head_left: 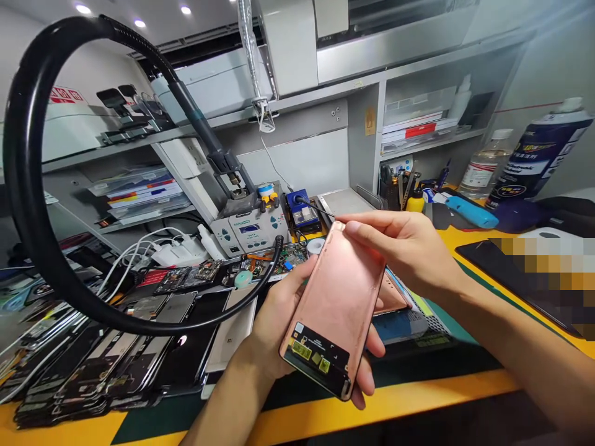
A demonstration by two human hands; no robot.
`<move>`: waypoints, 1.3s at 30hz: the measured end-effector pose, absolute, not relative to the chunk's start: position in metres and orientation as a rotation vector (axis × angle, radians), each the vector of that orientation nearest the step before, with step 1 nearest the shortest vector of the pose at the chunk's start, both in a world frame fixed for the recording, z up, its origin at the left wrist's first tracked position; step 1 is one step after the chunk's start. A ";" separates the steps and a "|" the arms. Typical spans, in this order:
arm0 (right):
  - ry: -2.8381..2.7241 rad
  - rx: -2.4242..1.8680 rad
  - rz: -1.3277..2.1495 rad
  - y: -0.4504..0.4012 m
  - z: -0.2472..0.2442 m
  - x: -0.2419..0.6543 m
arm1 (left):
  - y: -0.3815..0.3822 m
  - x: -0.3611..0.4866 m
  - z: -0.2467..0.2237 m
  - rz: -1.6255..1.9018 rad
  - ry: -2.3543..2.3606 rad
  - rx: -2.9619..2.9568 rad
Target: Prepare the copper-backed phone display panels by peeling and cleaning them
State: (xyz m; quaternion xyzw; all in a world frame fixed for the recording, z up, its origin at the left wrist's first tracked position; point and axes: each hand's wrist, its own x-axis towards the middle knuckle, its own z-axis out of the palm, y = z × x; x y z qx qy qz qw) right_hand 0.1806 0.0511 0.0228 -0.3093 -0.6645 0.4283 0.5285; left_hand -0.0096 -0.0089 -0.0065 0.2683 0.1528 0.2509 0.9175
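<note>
A pink phone panel (341, 285) with a black lower strip is held up, tilted, in the middle of the view. My left hand (288, 310) grips it from the left and below, thumb along its left edge and fingertips showing past its right edge. The fingers of my right hand (395, 238) are pinched together at its top edge, over a small light spot. Whether they hold anything small there cannot be made out. Behind the panel, another pink phone part (393, 296) lies on the bench.
Rows of phone parts (106, 359) lie at left, under a black flexible tube (28, 186). A soldering station (251, 229) and circuit boards (290, 257) are behind. At right are a black phone (515, 279), a spray can (539, 155) and a clear bottle (483, 167).
</note>
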 end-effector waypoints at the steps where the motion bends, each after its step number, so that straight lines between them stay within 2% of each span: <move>1: -1.596 -0.750 1.005 0.051 0.023 0.181 | -0.009 -0.010 -0.007 0.515 0.303 0.545; 26: -1.616 -0.772 0.989 0.052 0.022 0.181 | -0.006 -0.007 0.002 0.376 0.402 0.697; 33: -1.591 -0.778 1.009 0.052 0.023 0.180 | -0.013 0.000 0.005 0.484 0.362 0.607; 39: -1.513 -0.818 1.002 0.055 0.028 0.184 | -0.018 -0.005 0.006 1.056 0.663 0.888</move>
